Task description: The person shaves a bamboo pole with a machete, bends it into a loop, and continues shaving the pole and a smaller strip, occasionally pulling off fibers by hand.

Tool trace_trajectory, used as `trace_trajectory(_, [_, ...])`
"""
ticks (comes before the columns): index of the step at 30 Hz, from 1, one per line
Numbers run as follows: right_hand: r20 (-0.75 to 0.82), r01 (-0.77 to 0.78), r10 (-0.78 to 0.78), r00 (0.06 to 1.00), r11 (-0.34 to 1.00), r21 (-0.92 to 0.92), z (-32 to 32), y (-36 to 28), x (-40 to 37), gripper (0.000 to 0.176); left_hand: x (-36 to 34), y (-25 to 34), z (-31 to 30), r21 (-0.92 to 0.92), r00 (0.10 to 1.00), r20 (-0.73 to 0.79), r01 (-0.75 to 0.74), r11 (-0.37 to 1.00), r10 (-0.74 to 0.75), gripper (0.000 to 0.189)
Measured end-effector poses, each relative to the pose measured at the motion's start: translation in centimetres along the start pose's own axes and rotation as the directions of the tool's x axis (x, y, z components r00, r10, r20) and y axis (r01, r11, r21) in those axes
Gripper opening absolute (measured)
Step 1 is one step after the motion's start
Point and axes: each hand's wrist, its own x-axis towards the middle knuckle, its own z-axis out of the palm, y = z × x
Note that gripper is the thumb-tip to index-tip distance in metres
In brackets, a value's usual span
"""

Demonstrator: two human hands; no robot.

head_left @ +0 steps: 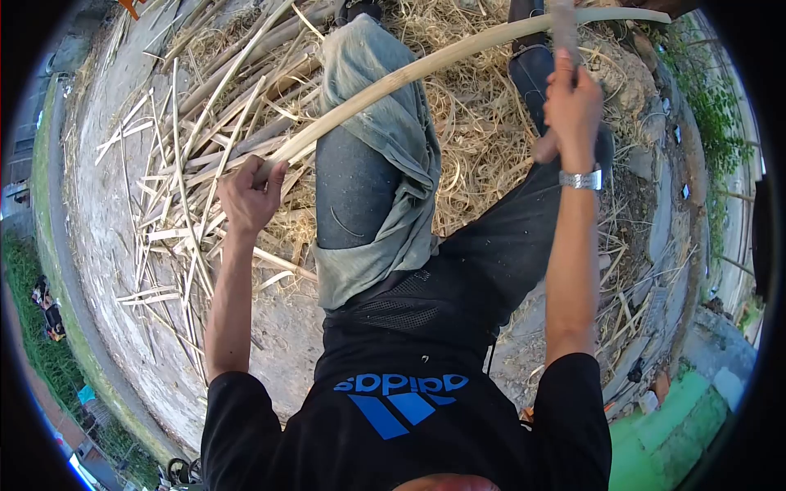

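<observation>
A long, pale bamboo strip (409, 72) runs in a curve from lower left to upper right across the view. Its near end is in my left hand (252, 195), fingers wrapped round it. My right hand (573, 110) grips a knife (563, 29) by the handle, whose rounded brown end pokes out below the palm. The blade is smeared by motion and overlaps the strip near its far end. Under the strip, a grey-green cloth (372, 74) is draped over my left leg.
Split bamboo pieces (184, 164) lie in a loose heap on the concrete ground (106, 245) at the left. Curly shavings (467, 131) cover the ground between my legs. Green plants (708, 106) grow along the right edge, and grass (29, 270) at the left.
</observation>
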Motion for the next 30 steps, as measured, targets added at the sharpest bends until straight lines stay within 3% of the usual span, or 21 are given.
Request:
trace_trajectory(2, [0.165, 0.135, -0.128, 0.978, 0.990, -0.034, 2.9, -3.2, -4.8, 0.057, -0.1, 1.3, -0.1, -0.006, 0.999, 0.027, 0.019, 1.000, -0.019, 0.048])
trace_trajectory(5, [0.333, 0.248, -0.298, 0.895, 0.951, 0.184, 7.3, -5.3, -11.9, 0.053, 0.0, 2.9, -1.2, 0.052, 1.000, 0.011, 0.018, 0.998, -0.019, 0.039])
trace_trajectory(9, [0.255, 0.274, -0.286, 0.924, 0.958, 0.083, 4.9, -6.0, -8.0, 0.051, -0.1, 3.1, -1.5, 0.071, 0.994, 0.060, 0.085, 0.994, -0.090, 0.040])
trace_trajectory(11, [0.063, 0.238, -0.237, 0.970, 0.971, -0.009, 3.8, -4.2, -3.8, 0.053, -0.2, 3.0, -1.6, 0.077, 0.995, 0.050, 0.084, 0.994, -0.088, 0.041])
trace_trajectory(12, [0.072, 0.113, -0.114, 0.991, 0.993, 0.021, 3.6, -3.1, -2.2, 0.057, -0.2, 3.1, -1.5, 0.081, 0.995, 0.045, 0.083, 0.993, -0.087, 0.042])
trace_trajectory(14, [0.110, 0.018, -0.028, 0.994, 0.996, 0.084, 5.6, -2.7, -2.7, 0.058, 0.4, 4.1, -0.5, 0.095, 0.998, 0.008, 0.056, 0.994, -0.057, 0.044])
trace_trajectory(17, [0.120, 0.296, -0.304, 0.945, 0.952, 0.080, 8.9, -5.3, -10.1, 0.053, 1.1, 4.4, -2.3, 0.188, 0.998, 0.028, 0.043, 0.981, -0.049, 0.046])
trace_trajectory(18, [0.116, 0.284, -0.291, 0.950, 0.956, 0.076, 8.3, -5.1, -10.1, 0.053, 1.1, 4.5, -2.9, 0.261, 0.994, 0.070, 0.062, 0.963, -0.083, 0.046])
trace_trajectory(20, [0.271, 0.256, -0.294, 0.917, 0.952, 0.169, 6.0, -4.9, -9.3, 0.053, 0.8, 4.7, -2.6, 0.236, 0.997, 0.061, 0.039, 0.971, -0.055, 0.045])
trace_trajectory(21, [0.292, 0.264, -0.282, 0.914, 0.959, 0.100, 5.2, -4.1, -7.9, 0.054, 1.0, 4.5, -2.3, 0.216, 0.998, 0.036, 0.035, 0.976, -0.044, 0.045])
trace_trajectory(23, [0.193, 0.147, -0.158, 0.968, 0.987, 0.070, 3.4, -2.9, -4.6, 0.056, 1.1, 3.4, -1.6, 0.184, 1.000, 0.009, 0.015, 0.983, -0.017, 0.043])
trace_trajectory(24, [0.184, -0.100, 0.066, 0.981, 0.978, 0.182, 2.9, -2.7, -3.3, 0.058, 0.8, 3.4, -1.2, 0.184, 1.000, 0.008, 0.020, 0.983, -0.022, 0.043])
trace_trajectory(26, [0.190, -0.224, 0.181, 0.965, 0.945, 0.240, 4.2, -2.4, -3.3, 0.059, 0.8, 3.9, 0.0, 0.125, 0.999, -0.002, 0.035, 0.992, -0.035, 0.044])
trace_trajectory(28, [0.273, 0.166, -0.203, 0.940, 0.975, 0.150, 6.8, -5.2, -9.2, 0.060, 0.9, 4.2, 0.6, 0.093, 0.999, -0.050, 0.011, 0.996, -0.007, 0.045])
trace_trajectory(30, [0.256, 0.190, -0.238, 0.937, 0.961, 0.200, 6.4, -5.2, -9.6, 0.061, 0.5, 3.9, -0.1, 0.087, 0.999, -0.010, 0.035, 0.996, -0.034, 0.047])
